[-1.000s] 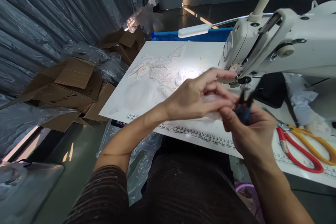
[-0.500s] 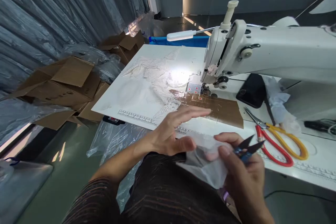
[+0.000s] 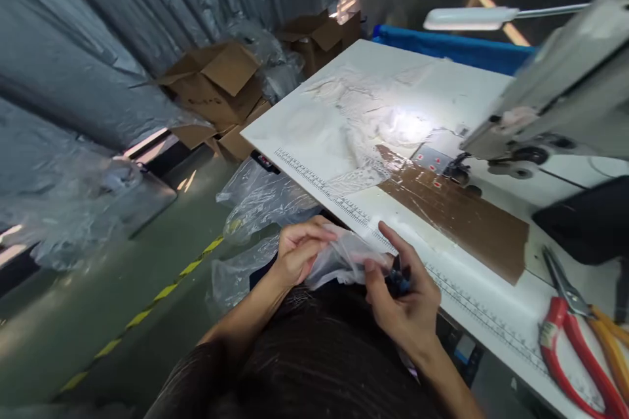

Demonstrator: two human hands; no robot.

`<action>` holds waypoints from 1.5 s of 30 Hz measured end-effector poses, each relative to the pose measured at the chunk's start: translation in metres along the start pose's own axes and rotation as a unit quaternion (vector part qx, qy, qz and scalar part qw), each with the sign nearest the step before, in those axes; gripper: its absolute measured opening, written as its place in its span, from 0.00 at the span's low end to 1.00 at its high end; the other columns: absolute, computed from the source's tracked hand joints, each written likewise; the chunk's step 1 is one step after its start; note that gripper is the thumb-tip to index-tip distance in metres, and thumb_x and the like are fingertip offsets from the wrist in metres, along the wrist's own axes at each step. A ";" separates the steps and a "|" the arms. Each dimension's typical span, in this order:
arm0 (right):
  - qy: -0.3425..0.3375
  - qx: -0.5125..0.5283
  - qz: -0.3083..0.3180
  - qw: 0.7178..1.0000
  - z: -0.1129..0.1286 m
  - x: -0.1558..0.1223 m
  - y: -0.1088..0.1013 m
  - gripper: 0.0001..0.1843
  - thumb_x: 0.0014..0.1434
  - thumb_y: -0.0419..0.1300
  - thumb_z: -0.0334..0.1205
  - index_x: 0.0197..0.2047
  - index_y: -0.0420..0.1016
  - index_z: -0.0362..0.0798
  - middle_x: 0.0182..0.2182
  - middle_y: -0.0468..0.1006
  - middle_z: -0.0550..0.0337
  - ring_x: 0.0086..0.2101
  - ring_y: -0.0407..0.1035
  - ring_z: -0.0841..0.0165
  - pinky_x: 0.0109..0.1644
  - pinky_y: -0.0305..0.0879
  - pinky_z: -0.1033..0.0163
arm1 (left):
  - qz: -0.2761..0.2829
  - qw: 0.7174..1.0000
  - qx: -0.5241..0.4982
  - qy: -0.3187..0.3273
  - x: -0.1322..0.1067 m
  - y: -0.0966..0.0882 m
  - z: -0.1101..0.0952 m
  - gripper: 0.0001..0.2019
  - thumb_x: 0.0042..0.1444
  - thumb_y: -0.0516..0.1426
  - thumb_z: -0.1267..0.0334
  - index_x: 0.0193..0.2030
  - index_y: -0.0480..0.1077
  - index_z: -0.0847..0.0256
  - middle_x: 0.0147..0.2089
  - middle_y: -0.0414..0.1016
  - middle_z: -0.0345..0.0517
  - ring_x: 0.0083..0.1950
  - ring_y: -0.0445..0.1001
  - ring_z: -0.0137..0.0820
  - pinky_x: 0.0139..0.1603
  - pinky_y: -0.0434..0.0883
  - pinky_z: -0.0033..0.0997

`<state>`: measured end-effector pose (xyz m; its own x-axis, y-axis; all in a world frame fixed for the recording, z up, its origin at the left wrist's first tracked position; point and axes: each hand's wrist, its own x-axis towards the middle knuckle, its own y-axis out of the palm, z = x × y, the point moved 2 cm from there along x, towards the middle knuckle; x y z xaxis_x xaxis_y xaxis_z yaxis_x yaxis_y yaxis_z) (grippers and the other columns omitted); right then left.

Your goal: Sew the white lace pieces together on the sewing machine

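Observation:
Just in front of the table's near edge, a sheer white piece of fabric (image 3: 350, 256) is stretched between my two hands. My left hand (image 3: 299, 254) pinches its left end between thumb and fingers. At its right end, my right hand (image 3: 410, 301) keeps the fabric under the thumb, with the index finger extended. Dark thread snips (image 3: 399, 277) rest in that same right hand, their blades partly hidden by the fingers.
A white sewing machine (image 3: 565, 91) stands on the white table (image 3: 314, 124), with a brown board (image 3: 457, 216) by its needle. Scissors (image 3: 572, 304) with red and yellow handles lie at right. White lacy fabric (image 3: 354, 108) is spread behind. Cardboard boxes (image 3: 216, 88) and plastic bags (image 3: 270, 190) are at left.
The view has swung left. My left hand, open beside the fabric before, now pinches its left end. My right hand still has the snips and fabric.

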<state>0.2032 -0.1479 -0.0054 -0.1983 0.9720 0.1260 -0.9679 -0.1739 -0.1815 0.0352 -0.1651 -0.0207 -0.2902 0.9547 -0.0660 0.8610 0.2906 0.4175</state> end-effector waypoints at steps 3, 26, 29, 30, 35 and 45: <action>0.035 0.014 0.087 0.996 -0.009 0.003 0.021 0.23 0.59 0.60 0.41 0.58 0.68 0.48 0.25 0.76 0.65 0.18 0.63 0.74 0.22 0.65 0.67 | -0.060 0.998 0.015 0.027 0.001 -0.001 -0.004 0.13 0.44 0.66 0.54 0.30 0.74 0.61 0.37 0.76 0.47 0.41 0.75 0.34 0.44 0.73 0.35; 0.110 -0.120 -0.072 0.984 0.030 0.095 0.121 0.10 0.58 0.63 0.46 0.40 0.77 0.49 0.21 0.70 0.65 0.21 0.62 0.73 0.24 0.60 0.67 | 0.119 0.977 0.161 0.081 0.108 -0.086 -0.067 0.04 0.56 0.64 0.67 0.32 0.73 0.56 0.34 0.78 0.42 0.37 0.77 0.32 0.43 0.76 0.36; 0.152 -0.101 -0.045 0.982 0.034 0.100 0.117 0.14 0.59 0.61 0.48 0.41 0.80 0.47 0.21 0.69 0.64 0.20 0.57 0.75 0.22 0.55 0.67 | 0.208 0.972 0.110 -0.023 0.114 -0.091 -0.070 0.04 0.57 0.62 0.63 0.35 0.72 0.58 0.38 0.77 0.45 0.40 0.78 0.33 0.45 0.76 0.37; 0.167 -0.085 -0.029 0.982 0.035 0.099 0.116 0.16 0.60 0.61 0.49 0.42 0.80 0.46 0.20 0.68 0.65 0.19 0.55 0.75 0.21 0.53 0.67 | 0.225 0.968 0.094 -0.051 0.115 -0.091 -0.070 0.05 0.57 0.62 0.62 0.36 0.71 0.58 0.39 0.76 0.46 0.41 0.78 0.34 0.45 0.77 0.37; 0.190 0.014 0.026 0.981 0.041 0.082 0.112 0.20 0.61 0.58 0.52 0.47 0.80 0.46 0.18 0.62 0.68 0.19 0.52 0.76 0.21 0.50 0.68 | 0.327 0.934 0.027 -0.138 0.114 -0.079 -0.067 0.09 0.56 0.63 0.60 0.37 0.68 0.60 0.37 0.76 0.45 0.32 0.77 0.30 0.38 0.77 0.34; 0.259 0.229 -0.092 0.934 0.035 0.037 0.077 0.15 0.46 0.72 0.46 0.29 0.77 0.45 0.15 0.60 0.72 0.17 0.42 0.81 0.17 0.35 0.71 | 0.317 0.941 0.114 -0.030 0.077 -0.039 -0.047 0.18 0.51 0.66 0.57 0.24 0.62 0.59 0.29 0.70 0.39 0.32 0.71 0.27 0.39 0.73 0.32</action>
<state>0.1159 -0.1313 0.0196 -0.0363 0.9173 -0.3966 -0.9666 0.0685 0.2471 -0.0404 -0.1055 0.0010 0.3293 0.9411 0.0772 0.9226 -0.3381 0.1859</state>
